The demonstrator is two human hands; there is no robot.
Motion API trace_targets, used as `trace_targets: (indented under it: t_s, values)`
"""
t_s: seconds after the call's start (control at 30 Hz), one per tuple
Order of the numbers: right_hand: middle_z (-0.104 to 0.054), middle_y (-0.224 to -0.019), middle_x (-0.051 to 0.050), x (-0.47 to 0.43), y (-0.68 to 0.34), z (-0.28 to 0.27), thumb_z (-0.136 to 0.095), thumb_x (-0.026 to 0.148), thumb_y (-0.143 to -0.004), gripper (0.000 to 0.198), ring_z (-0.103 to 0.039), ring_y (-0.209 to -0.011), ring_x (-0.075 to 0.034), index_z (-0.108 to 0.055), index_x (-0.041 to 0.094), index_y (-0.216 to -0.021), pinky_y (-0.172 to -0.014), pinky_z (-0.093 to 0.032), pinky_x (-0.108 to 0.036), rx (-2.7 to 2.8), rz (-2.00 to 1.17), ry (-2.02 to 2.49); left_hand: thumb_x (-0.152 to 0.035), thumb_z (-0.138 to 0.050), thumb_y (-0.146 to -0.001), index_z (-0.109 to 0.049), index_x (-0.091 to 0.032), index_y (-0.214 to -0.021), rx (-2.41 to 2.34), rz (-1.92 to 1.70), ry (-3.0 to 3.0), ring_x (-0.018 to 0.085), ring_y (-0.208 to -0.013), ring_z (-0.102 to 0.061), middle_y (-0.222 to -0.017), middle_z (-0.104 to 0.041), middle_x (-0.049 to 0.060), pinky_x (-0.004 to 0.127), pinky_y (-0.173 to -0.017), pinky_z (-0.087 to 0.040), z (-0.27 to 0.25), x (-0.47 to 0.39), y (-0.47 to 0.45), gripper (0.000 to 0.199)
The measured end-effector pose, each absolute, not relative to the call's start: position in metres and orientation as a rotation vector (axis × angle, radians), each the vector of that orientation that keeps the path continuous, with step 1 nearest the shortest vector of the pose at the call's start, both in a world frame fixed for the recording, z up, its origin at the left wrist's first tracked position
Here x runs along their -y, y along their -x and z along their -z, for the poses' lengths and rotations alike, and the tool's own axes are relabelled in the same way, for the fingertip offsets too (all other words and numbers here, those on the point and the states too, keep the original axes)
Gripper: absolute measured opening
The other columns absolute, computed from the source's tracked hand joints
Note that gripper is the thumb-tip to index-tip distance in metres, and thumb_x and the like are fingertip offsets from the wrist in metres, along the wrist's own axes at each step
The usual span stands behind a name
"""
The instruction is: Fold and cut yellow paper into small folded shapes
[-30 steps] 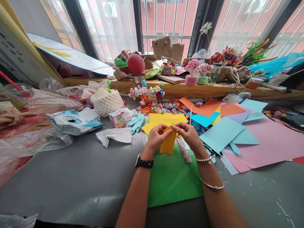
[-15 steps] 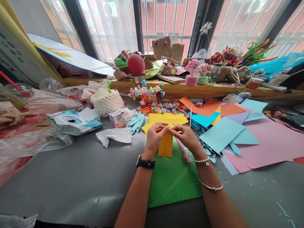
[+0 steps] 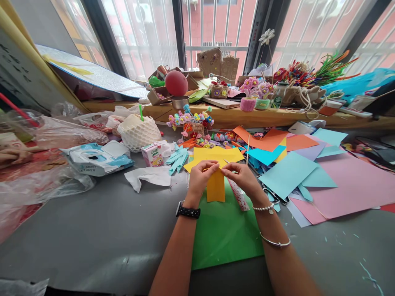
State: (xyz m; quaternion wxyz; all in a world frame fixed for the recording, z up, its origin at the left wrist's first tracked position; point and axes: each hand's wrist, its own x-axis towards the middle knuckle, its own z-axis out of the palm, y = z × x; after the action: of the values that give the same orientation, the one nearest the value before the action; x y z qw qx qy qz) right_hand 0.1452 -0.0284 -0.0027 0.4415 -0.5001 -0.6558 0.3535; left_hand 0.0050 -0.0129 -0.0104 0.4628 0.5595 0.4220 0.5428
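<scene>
My left hand [image 3: 202,177] and my right hand [image 3: 241,176] meet over the middle of the table, thumbs and fingertips pinched close together. Between them they grip the upper end of a yellow-orange paper strip [image 3: 216,190], which hangs down toward me over a green sheet [image 3: 226,238]. The fingers cover the strip's top edge, so any fold there is hidden. Just beyond my fingertips lie yellow paper sheets [image 3: 212,153]. A narrow patterned packet [image 3: 238,195] lies partly beneath my right hand.
On the right are blue sheets [image 3: 288,174], pink paper [image 3: 358,185] and scissors [image 3: 273,196]. Left are a tissue [image 3: 149,176], a small carton [image 3: 152,155], a wet-wipe pack [image 3: 98,158] and a netted fruit [image 3: 138,131]. Paper flowers [image 3: 191,119] stand behind. Another person's hand [image 3: 14,153] shows far left.
The yellow-orange strip has shifted slightly right and its lower end has risen a little. Both hands keep their pinch in almost the same place.
</scene>
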Motion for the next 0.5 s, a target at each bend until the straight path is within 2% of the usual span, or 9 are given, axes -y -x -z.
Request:
trace_targets:
  t_s: [0.17, 0.37, 0.5]
  values:
    - [-0.061, -0.068, -0.004, 0.0265, -0.1494, 0.0050, -0.057, 0.030, -0.065, 0.017, -0.053, -0.063, -0.014, -0.060, 0.014, -0.067, -0.058, -0.041, -0.025, 1.549, -0.923, 1.286, -0.030, -0.063, -0.061, -0.064, -0.014, -0.065, -1.035, -1.428, -1.194, 0.015, -0.081, -0.055, -0.081, -0.063, 0.005, 0.025, -0.072, -0.039, 0.0086, 0.0114, -0.0035, 0.016]
    - [-0.060, -0.068, -0.004, 0.0282, -0.1466, 0.0032, -0.055, 0.039, -0.068, 0.026, -0.051, -0.061, -0.013, -0.062, 0.014, -0.070, -0.056, -0.040, -0.024, 1.527, -0.957, 1.225, -0.030, -0.064, -0.060, -0.063, -0.014, -0.059, -1.013, -1.351, -1.221, 0.015, -0.082, -0.054, -0.082, -0.063, 0.005, 0.023, -0.071, -0.039, 0.0077, 0.0130, -0.0044, 0.016]
    - [-0.058, -0.064, -0.003, 0.0282, -0.1438, 0.0029, -0.056, 0.039, -0.067, 0.025, -0.050, -0.059, -0.012, -0.060, 0.014, -0.066, -0.055, -0.039, -0.024, 1.524, -0.910, 1.200, -0.032, -0.063, -0.061, -0.065, -0.014, -0.068, -1.001, -1.293, -1.231, 0.016, -0.084, -0.054, -0.082, -0.064, 0.005, 0.024, -0.074, -0.039, 0.0087, 0.0128, -0.0050, 0.019]
